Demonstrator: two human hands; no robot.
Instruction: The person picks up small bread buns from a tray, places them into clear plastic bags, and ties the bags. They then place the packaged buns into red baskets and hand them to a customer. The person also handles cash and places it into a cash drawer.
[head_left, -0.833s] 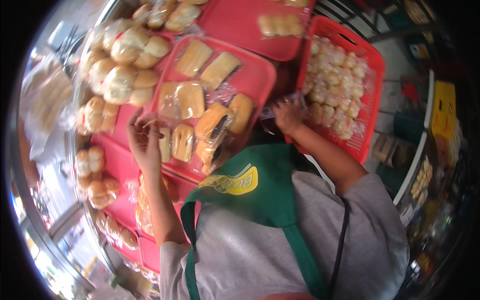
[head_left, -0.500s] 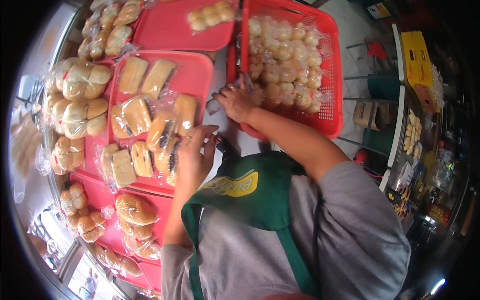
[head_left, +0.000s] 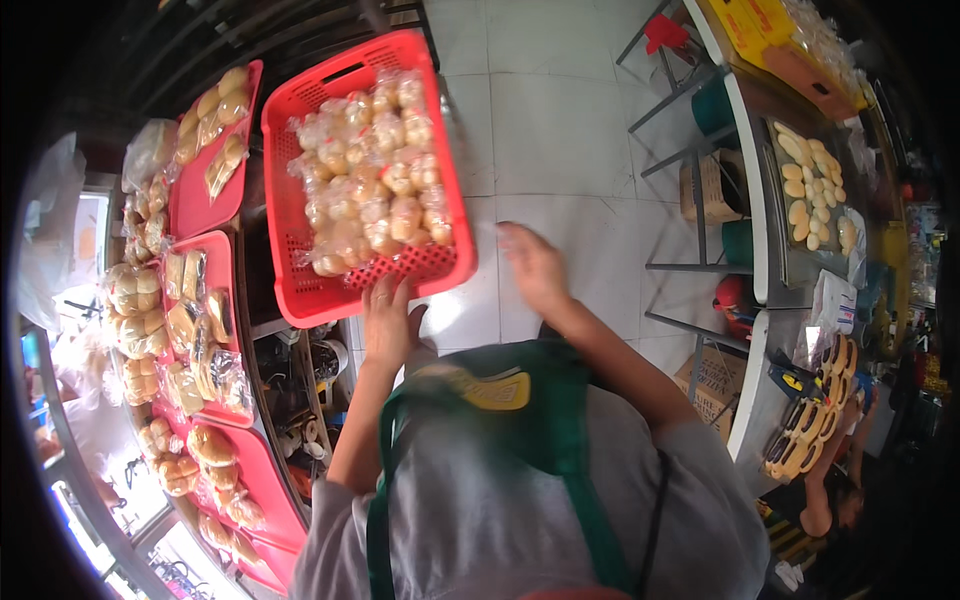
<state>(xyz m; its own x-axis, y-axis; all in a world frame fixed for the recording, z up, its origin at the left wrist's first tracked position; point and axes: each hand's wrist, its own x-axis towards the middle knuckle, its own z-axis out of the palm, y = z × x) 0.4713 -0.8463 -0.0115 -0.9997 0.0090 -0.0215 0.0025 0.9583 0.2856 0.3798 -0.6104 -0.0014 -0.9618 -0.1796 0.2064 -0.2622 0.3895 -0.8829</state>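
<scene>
Left hand (head_left: 388, 322) grips red basket (head_left: 300, 290) of bagged buns (head_left: 372, 185); right hand (head_left: 533, 265) open.

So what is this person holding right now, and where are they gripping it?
The left hand grips the near rim of the red basket of bagged buns. The right hand is open beside the basket's corner, holding nothing.

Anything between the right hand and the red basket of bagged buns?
Nothing visible. The right hand hovers open just off the red basket's near right corner, only bare floor tile between them. The left hand is already at the basket's near edge.
</scene>
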